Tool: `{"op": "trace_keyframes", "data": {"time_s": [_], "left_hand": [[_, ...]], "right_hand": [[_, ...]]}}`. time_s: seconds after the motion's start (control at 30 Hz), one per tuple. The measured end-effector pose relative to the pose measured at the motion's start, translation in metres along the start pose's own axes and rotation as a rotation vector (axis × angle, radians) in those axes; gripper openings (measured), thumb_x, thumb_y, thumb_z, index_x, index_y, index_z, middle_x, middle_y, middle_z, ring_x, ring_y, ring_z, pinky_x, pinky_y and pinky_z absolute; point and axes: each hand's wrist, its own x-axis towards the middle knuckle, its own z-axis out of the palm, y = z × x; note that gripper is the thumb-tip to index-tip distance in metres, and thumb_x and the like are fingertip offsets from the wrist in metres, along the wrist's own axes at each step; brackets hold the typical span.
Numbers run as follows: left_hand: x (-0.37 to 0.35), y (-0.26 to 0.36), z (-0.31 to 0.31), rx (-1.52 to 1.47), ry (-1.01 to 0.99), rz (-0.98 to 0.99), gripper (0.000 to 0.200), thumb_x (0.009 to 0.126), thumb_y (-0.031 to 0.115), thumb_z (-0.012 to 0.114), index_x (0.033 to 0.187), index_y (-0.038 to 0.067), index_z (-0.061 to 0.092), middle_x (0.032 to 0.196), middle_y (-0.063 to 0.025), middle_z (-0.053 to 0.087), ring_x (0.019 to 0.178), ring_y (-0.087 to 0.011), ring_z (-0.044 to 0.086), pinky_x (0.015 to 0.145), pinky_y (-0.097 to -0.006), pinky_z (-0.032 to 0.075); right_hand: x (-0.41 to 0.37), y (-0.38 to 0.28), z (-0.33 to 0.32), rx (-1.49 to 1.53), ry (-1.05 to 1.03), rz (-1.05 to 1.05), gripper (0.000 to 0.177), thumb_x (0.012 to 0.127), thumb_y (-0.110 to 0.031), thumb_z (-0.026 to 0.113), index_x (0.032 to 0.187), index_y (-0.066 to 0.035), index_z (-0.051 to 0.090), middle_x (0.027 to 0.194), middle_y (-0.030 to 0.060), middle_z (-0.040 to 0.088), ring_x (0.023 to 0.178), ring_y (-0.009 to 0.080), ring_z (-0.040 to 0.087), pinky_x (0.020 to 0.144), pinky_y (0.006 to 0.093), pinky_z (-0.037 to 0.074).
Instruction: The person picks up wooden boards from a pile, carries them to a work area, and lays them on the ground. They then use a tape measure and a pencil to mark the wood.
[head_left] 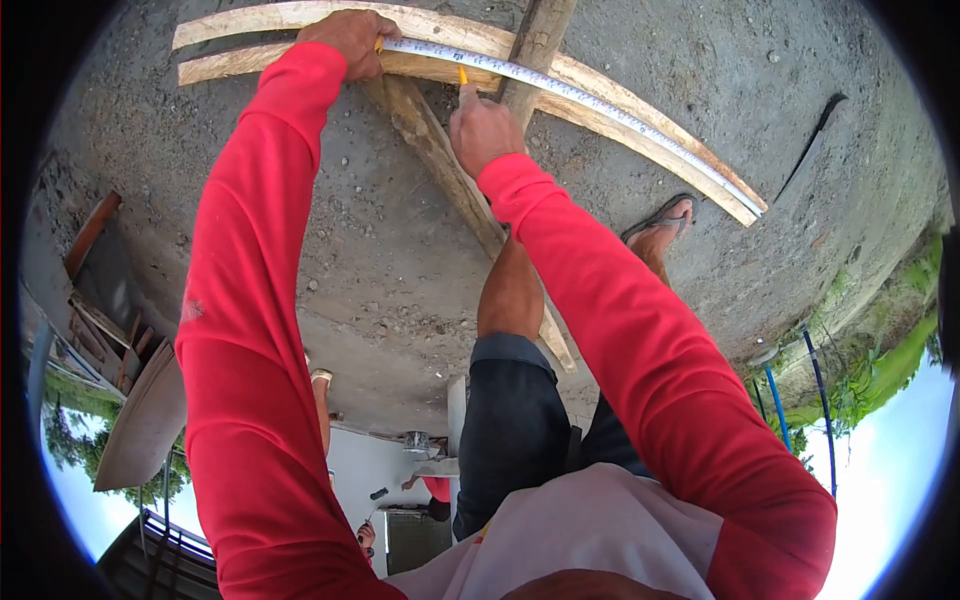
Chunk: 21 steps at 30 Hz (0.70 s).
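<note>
rough, pale wood planks point(600, 95); glossy tape measure point(560, 88); matt, gritty concrete ground point(400, 250).

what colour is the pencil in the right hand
The pencil is yellow, seen best in the head view.

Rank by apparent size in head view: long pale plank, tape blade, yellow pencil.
1. long pale plank, longest, widest.
2. tape blade, along it, shorter and thinner.
3. yellow pencil, only a stub shows above the right hand.
</note>
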Motion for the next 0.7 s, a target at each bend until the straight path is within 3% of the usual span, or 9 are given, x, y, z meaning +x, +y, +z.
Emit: {"op": "trace_keyframes", "data": {"time_s": [0.13,0.43,0.53,0.63,0.7], "left_hand": [[-0.005,0.003,-0.003,-0.022,0.006,-0.019,0.058,0.065,0.016,0.071,0.12,0.026,0.057,0.11,-0.0095,0.062,0.103,-0.028,0.059,0.088,-0.0388,0.048],[-0.001,0.001,-0.001,-0.011,0.015,-0.02,0.058,0.064,0.016,0.07,0.12,0.026,0.057,0.111,-0.0097,0.062,0.103,-0.0284,0.058,0.088,-0.0393,0.048],[0.001,-0.002,0.002,-0.027,0.021,-0.015,0.058,0.064,0.016,0.07,0.12,0.026,0.057,0.111,-0.0099,0.061,0.102,-0.0284,0.059,0.088,-0.04,0.048],[-0.008,0.002,-0.004,-0.023,0.022,-0.003,0.056,0.064,0.016,0.07,0.118,0.026,0.058,0.111,-0.0102,0.061,0.103,-0.0288,0.058,0.088,-0.0411,0.048],[-0.021,0.006,-0.005,-0.019,0.036,-0.02,0.054,0.065,0.017,0.07,0.117,0.026,0.059,0.113,-0.0106,0.06,0.104,-0.0296,0.057,0.087,-0.042,0.049]], "right_hand": [[-0.003,-0.005,0.001,-0.048,-0.025,-0.047,0.028,0.083,-0.015,0.05,0.104,0.005,0.051,0.078,0.0217,0.062,0.07,0.0386,0.062,0.062,0.0467,0.05],[0.003,-0.002,0.005,-0.084,-0.077,0.044,0.033,0.084,-0.015,0.048,0.107,0.007,0.051,0.074,0.0236,0.062,0.069,0.0396,0.061,0.064,0.0482,0.049],[-0.002,-0.005,0.006,-0.075,-0.147,0.046,0.032,0.084,-0.015,0.048,0.106,0.008,0.052,0.074,0.0237,0.062,0.069,0.0397,0.062,0.065,0.0486,0.049],[-0.034,-0.017,0.005,-0.084,-0.387,0.071,0.032,0.082,-0.011,0.048,0.107,0.008,0.049,0.076,0.0265,0.062,0.07,0.0423,0.062,0.065,0.0489,0.051],[-0.07,-0.019,-0.005,-0.052,-0.444,0.133,0.031,0.082,-0.012,0.05,0.105,0.007,0.051,0.08,0.0233,0.064,0.076,0.04,0.064,0.07,0.0465,0.051]]}}
